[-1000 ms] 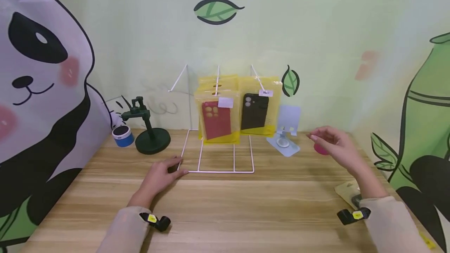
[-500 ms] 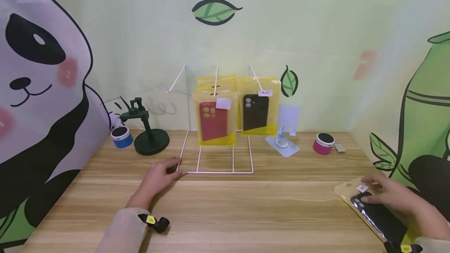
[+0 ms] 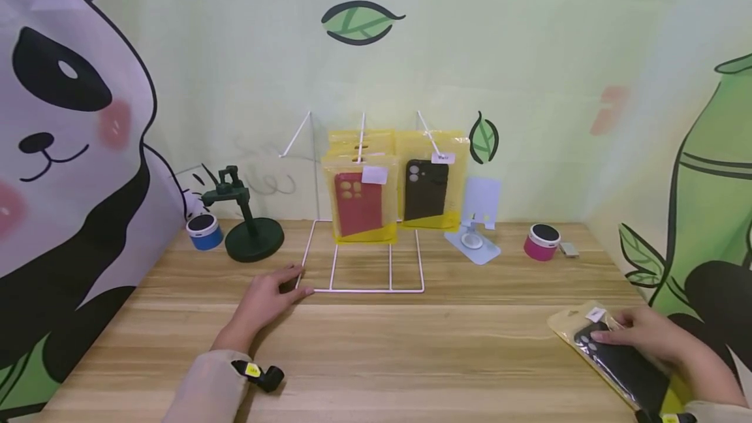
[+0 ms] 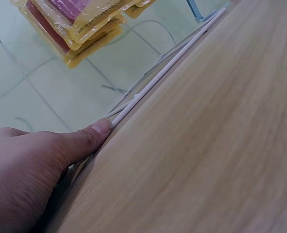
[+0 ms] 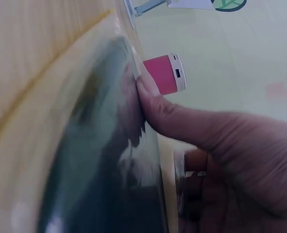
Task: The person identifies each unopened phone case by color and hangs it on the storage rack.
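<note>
My left hand (image 3: 267, 302) holds the front left corner of a white wire display rack (image 3: 370, 290); in the left wrist view the thumb (image 4: 102, 127) presses on its base wire. Low on the right, my right hand (image 3: 658, 338) grips a bagged black phone case (image 3: 625, 367), thumb on the face and fingers behind its edge. That bag has a clear front, yellowish edges and a small white label, and it lies at a slant. From the rack's middle hook hang several yellow bags, a red phone case (image 3: 360, 204) in front. A bagged black phone case (image 3: 427, 191) hangs from the right hook.
A dark green stand (image 3: 254, 237) and a blue round speaker (image 3: 204, 234) are at the back left. Right of the rack stand a pale blue phone stand (image 3: 482, 204), a pink speaker (image 3: 540, 243) and a small grey piece (image 3: 568, 250). A wall runs behind the table.
My right hand has come from beside the pink speaker down to the bagged black phone case and taken hold of it. The bag has shifted slightly left. The left hand stays at the rack.
</note>
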`<state>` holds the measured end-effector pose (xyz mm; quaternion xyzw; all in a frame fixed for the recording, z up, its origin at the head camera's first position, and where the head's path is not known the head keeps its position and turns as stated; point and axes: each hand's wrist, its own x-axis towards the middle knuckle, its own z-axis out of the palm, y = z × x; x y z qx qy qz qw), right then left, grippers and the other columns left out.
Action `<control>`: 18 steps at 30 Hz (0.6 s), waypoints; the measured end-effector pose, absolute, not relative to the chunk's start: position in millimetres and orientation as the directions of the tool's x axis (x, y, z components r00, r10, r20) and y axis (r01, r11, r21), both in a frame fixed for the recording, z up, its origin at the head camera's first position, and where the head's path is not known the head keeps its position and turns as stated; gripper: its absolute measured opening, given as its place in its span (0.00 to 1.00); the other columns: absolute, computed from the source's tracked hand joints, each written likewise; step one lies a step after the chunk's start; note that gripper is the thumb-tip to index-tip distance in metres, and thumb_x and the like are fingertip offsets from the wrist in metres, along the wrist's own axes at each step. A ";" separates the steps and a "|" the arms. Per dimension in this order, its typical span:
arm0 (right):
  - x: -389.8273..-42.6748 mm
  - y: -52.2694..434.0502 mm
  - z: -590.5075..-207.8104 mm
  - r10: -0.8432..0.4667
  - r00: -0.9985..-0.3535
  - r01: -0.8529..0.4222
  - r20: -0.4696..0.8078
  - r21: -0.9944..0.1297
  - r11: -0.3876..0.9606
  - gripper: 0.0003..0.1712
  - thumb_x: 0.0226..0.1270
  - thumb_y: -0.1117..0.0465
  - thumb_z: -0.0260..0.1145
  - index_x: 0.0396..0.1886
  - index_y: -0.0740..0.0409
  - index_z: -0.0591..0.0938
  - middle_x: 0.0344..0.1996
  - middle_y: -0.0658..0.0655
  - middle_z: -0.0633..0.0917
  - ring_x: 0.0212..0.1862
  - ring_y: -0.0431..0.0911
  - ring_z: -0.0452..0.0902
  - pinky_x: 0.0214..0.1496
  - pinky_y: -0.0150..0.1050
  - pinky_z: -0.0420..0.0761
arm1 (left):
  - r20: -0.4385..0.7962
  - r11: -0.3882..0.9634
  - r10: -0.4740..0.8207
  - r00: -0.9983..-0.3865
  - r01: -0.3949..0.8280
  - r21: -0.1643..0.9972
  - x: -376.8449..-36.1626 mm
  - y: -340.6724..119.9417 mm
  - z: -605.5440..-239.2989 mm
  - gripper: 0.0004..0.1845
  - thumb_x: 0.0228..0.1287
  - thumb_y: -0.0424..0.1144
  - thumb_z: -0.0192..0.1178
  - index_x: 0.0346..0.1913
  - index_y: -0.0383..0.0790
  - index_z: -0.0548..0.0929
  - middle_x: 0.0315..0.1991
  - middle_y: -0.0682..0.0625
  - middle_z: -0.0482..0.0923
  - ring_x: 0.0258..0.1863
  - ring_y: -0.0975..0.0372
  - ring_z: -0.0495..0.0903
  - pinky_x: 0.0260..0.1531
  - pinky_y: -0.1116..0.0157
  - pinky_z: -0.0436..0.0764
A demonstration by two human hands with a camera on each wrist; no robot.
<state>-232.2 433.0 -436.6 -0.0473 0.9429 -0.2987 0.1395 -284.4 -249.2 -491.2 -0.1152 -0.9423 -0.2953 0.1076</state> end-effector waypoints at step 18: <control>-243.9 396.0 -423.9 -0.023 -0.994 0.071 -0.107 -0.791 0.607 0.40 0.74 0.43 0.63 0.66 0.73 0.67 0.52 0.62 0.85 0.41 0.34 0.78 0.40 0.33 0.81 | 0.254 0.804 0.139 -0.957 0.259 0.536 -283.4 -249.0 -491.0 0.34 0.63 0.58 0.68 0.67 0.44 0.79 0.67 0.39 0.74 0.67 0.43 0.71 0.66 0.42 0.68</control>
